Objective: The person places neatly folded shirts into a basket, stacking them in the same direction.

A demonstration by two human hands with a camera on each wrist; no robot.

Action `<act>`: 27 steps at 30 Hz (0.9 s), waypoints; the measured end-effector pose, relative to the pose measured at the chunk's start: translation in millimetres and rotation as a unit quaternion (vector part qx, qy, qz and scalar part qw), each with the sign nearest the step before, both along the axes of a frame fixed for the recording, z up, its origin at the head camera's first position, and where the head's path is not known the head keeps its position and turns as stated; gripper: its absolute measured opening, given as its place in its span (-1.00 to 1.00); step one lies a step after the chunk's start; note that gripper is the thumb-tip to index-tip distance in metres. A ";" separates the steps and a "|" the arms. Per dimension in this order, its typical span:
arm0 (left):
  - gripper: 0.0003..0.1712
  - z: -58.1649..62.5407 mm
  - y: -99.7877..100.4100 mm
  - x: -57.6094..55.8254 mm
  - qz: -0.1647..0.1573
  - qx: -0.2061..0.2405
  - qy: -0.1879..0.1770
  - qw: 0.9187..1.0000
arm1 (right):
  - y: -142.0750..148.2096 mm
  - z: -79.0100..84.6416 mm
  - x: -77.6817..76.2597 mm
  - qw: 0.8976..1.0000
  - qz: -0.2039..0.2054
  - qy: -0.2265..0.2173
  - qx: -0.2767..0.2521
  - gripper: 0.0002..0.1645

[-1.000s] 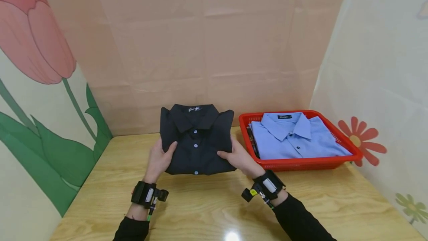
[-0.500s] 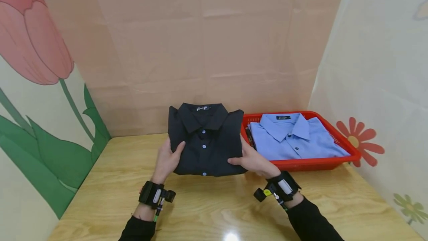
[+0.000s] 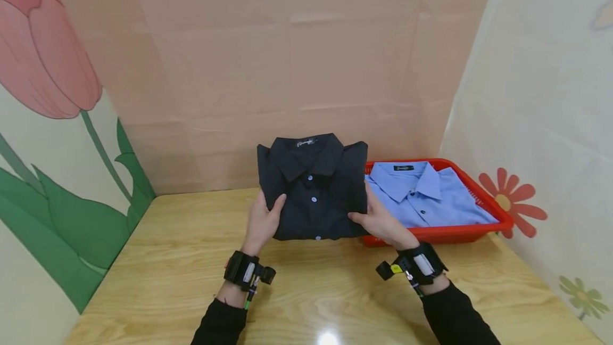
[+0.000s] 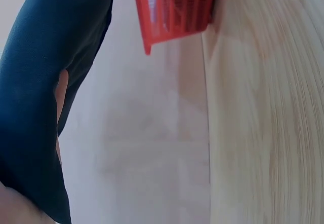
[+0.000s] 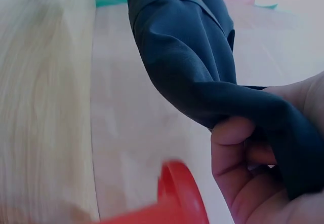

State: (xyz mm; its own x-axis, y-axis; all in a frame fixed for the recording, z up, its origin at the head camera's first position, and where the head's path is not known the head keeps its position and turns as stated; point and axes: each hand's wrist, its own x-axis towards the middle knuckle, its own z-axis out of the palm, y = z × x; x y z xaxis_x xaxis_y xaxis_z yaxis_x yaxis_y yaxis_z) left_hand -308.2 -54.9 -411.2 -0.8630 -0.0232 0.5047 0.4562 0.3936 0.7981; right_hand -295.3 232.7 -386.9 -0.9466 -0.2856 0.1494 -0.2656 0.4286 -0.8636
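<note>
A folded black shirt [image 3: 316,196] with pale buttons is held up above the table, collar at the far end. My left hand [image 3: 262,222] grips its left side, thumb on top of the cloth. On the opposite side my right hand [image 3: 383,221] holds the edge, thumb on top; in the right wrist view its fingers [image 5: 230,148] curl beneath the fabric. To the right, a folded light blue shirt [image 3: 407,201] lies in a red basket [image 3: 440,234]. The black shirt hides the basket's left end in the head view.
The wooden table [image 3: 191,260] runs back to a wall covered in pinkish sheeting [image 3: 230,68]. A tulip-printed panel [image 3: 52,63] stands on the left. On the right hangs a white sheet [image 3: 541,95] with flower prints.
Both hands have carried the black shirt to the right and slightly up. It now overlaps the left end of the red basket in the head view.
</note>
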 end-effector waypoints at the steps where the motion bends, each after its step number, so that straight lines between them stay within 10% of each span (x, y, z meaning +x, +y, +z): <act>1: -0.40 0.4 3.9 -0.3 -0.003 0.002 0.001 1.000 | 3.5 0.9 0.7 1.000 -0.008 -0.004 0.009 0.17; 27: -0.14 24.0 113.6 -18.1 -0.169 -0.043 -0.091 0.981 | 106.9 23.6 -2.3 0.992 -0.121 -0.004 0.031 0.18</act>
State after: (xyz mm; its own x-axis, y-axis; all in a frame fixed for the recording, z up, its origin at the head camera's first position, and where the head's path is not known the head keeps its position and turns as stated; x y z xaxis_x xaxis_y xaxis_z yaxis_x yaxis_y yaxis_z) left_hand -326.4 58.7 -387.3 -0.8897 0.3154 0.3301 0.4260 0.3136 0.8486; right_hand -297.6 339.6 -363.2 -0.9898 -0.0581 0.1304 -0.1412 0.5320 -0.8349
